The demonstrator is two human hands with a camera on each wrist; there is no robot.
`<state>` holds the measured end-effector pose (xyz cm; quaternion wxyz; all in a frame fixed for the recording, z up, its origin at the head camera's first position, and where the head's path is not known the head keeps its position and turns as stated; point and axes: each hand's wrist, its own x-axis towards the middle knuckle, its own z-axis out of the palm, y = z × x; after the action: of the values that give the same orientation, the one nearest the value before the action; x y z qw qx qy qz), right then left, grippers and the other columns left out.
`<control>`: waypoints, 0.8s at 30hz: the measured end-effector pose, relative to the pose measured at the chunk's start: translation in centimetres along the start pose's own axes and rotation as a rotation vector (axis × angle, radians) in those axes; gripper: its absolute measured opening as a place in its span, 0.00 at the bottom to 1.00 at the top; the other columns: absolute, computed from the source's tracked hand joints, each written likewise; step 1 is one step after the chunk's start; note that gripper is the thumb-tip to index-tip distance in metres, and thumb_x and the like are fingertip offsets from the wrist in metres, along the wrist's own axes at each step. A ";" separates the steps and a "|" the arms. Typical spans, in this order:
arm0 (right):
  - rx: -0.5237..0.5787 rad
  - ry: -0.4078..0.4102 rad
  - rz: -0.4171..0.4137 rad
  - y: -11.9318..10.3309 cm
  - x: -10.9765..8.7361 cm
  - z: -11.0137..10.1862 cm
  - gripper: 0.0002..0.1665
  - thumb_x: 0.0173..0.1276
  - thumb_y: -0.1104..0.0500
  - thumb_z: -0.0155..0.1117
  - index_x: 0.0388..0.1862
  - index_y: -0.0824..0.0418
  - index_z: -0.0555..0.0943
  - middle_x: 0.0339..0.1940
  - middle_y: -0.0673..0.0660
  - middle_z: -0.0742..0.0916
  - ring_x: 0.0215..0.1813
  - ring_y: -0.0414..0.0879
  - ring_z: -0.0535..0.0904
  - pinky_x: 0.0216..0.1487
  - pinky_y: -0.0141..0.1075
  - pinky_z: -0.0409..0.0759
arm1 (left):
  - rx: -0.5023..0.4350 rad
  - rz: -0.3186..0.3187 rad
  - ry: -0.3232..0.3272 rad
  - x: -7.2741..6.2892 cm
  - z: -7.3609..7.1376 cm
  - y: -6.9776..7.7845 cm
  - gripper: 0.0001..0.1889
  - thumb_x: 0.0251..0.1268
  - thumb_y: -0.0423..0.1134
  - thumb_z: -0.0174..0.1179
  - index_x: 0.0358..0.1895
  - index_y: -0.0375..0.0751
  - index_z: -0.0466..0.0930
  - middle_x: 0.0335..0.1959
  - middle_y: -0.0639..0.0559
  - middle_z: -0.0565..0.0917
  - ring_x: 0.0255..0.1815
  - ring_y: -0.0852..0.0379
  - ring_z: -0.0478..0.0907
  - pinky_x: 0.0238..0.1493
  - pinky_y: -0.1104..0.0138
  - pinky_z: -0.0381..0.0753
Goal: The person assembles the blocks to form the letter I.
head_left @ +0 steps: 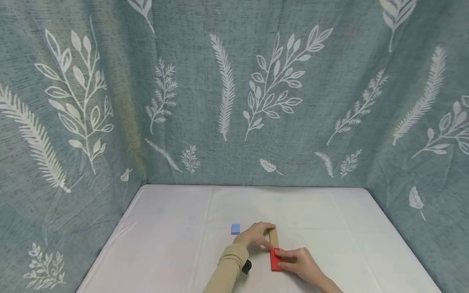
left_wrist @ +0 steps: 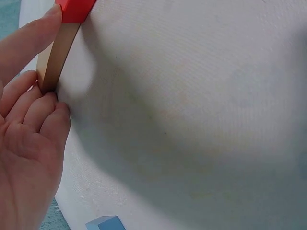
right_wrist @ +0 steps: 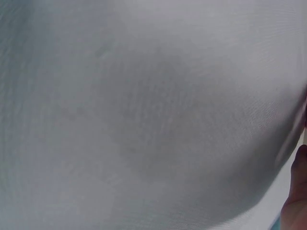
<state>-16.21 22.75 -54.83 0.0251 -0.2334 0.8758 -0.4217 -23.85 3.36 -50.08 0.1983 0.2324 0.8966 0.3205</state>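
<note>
A long tan wooden block and a red rectangular block lie end to end on the white cloth. My left hand spans the tan block lengthwise. In the left wrist view its fingertips press the far end of the wooden block, while the thumb touches the red block near the joint. From the right side, my right hand pinches the red block between thumb and fingers. Only a sliver of the right hand shows at the right wrist view's edge.
A small blue block sits left of the left hand, and part of this blue block appears low in the left wrist view. White cloth covers the table. Green leaf-patterned curtains stand behind and along both sides.
</note>
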 end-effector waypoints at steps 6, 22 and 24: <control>-0.022 -0.002 0.031 -0.1 0.1 0.1 0.21 0.57 0.54 0.71 0.49 0.60 0.85 0.46 0.55 0.88 0.54 0.39 0.80 0.50 0.37 0.84 | 0.005 0.008 0.003 0.0 0.0 -0.1 0.35 0.47 0.37 0.74 0.63 0.43 0.73 0.63 0.50 0.76 0.67 0.50 0.69 0.69 0.58 0.69; 0.019 -0.016 0.078 -0.8 0.1 0.1 0.21 0.58 0.56 0.70 0.49 0.62 0.84 0.48 0.57 0.87 0.53 0.38 0.80 0.50 0.41 0.84 | -0.009 0.023 0.004 -0.5 0.0 -0.2 0.34 0.47 0.36 0.73 0.62 0.42 0.73 0.63 0.50 0.76 0.67 0.50 0.69 0.69 0.58 0.69; 0.018 -0.008 0.070 -0.8 0.1 0.2 0.21 0.58 0.55 0.70 0.49 0.62 0.84 0.48 0.58 0.87 0.53 0.38 0.80 0.50 0.39 0.84 | -0.005 0.020 0.004 -0.5 0.0 -0.2 0.34 0.47 0.37 0.73 0.63 0.42 0.73 0.63 0.50 0.76 0.67 0.50 0.69 0.69 0.57 0.69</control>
<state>-15.93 22.14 -54.36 0.0454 -0.2044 0.8796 -0.4273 -23.56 2.93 -50.14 0.1939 0.2400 0.8939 0.3251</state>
